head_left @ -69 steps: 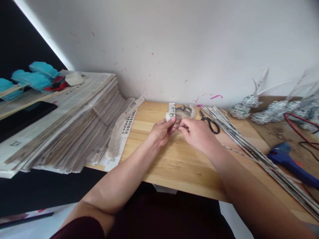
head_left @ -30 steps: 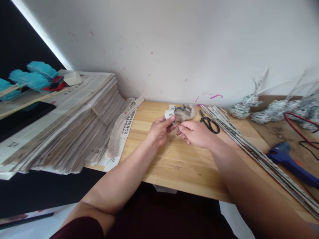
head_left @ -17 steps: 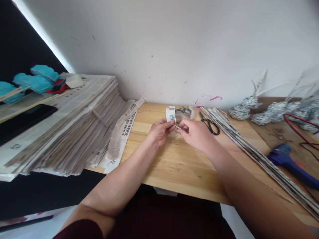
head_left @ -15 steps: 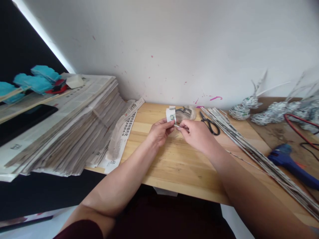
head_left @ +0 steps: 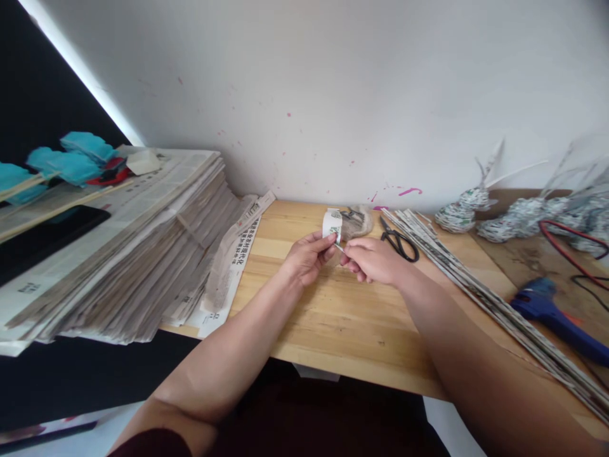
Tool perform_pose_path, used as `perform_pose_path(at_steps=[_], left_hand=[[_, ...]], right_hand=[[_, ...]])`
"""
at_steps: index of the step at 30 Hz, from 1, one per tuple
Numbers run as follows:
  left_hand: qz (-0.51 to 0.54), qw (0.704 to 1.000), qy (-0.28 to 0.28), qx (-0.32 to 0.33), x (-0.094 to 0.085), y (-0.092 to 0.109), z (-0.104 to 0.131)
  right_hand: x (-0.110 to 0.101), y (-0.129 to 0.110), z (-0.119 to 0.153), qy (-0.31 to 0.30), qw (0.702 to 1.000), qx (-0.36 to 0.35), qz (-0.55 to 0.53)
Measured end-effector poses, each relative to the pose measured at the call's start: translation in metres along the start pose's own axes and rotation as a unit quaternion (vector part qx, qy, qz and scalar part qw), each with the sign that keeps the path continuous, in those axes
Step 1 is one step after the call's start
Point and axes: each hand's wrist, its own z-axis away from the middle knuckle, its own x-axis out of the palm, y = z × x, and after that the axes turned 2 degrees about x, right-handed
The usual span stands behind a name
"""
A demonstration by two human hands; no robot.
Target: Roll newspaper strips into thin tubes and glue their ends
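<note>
My left hand [head_left: 309,259] is closed in a pinch on a printed newspaper strip [head_left: 332,222], whose white upper part stands up above my thumb. Just to its right, my right hand [head_left: 373,259] pinches the thin, rolled-looking end of the same strip, with the fingertips of both hands close together. Beyond the strip lies a beige fuzzy pad [head_left: 365,223] with something dark on it that I cannot make out. Black-handled scissors [head_left: 401,246] rest on the table to the right of my right hand.
A tall stack of newspapers [head_left: 143,254] fills the left side, with a phone [head_left: 61,228] on it. Long rolled paper sticks [head_left: 461,282] run diagonally at right. Farther right are a blue glue gun [head_left: 547,311] and woven paper figures [head_left: 457,212] along the wall.
My right hand has turned and shifted slightly lower, its fingers now showing below. The strip stands a little farther right. A thin paper stick trailing behind my right wrist no longer shows there.
</note>
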Motion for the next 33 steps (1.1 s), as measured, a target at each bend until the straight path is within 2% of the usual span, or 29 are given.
perform_pose_path(at_steps=[2, 5, 8, 10, 14, 16, 19, 22, 25, 28, 30, 33], left_hand=[[0.002, 1.000, 0.021, 0.010, 0.0000, -0.0006, -0.0007], [-0.001, 0.999, 0.039, 0.021, -0.0004, -0.0005, -0.0011], [-0.003, 1.000, 0.027, 0.012, -0.0006, 0.0000, -0.0010], [0.001, 1.000, 0.010, 0.006, -0.0004, 0.0000, -0.0009], [-0.001, 1.000, 0.000, 0.005, 0.0005, -0.0002, -0.0007], [-0.004, 1.000, 0.019, 0.008, 0.0010, -0.0001, -0.0005], [-0.006, 0.999, 0.046, 0.010, 0.0017, 0.0005, 0.0001], [-0.008, 0.999, 0.039, 0.004, 0.0021, 0.0013, 0.0006], [-0.008, 1.000, 0.013, -0.009, 0.0014, 0.0025, 0.0006], [-0.015, 0.999, -0.019, -0.032, -0.0002, 0.0032, 0.0000], [-0.017, 0.999, -0.022, -0.035, -0.0010, 0.0029, -0.0005], [-0.019, 1.000, 0.005, -0.018, -0.0010, 0.0019, -0.0004]], right_hand=[[0.0027, 0.0017, 0.0020, 0.040, 0.996, -0.059, 0.054], [0.0055, 0.0028, 0.0049, 0.116, 0.974, -0.156, 0.118], [0.0045, 0.0033, 0.0041, 0.169, 0.951, -0.187, 0.179], [0.0027, 0.0045, 0.0018, 0.149, 0.959, -0.164, 0.179], [0.0018, 0.0063, 0.0001, 0.067, 0.986, -0.103, 0.115], [0.0038, 0.0052, 0.0020, 0.084, 0.980, -0.127, 0.131], [0.0070, 0.0022, 0.0056, 0.155, 0.949, -0.197, 0.189], [0.0073, 0.0006, 0.0070, 0.182, 0.930, -0.219, 0.232], [0.0042, 0.0016, 0.0058, 0.159, 0.944, -0.192, 0.217], [0.0010, 0.0039, 0.0041, 0.093, 0.977, -0.134, 0.135], [0.0007, 0.0048, 0.0037, 0.061, 0.987, -0.108, 0.099], [0.0036, 0.0045, 0.0045, 0.093, 0.976, -0.146, 0.132]])
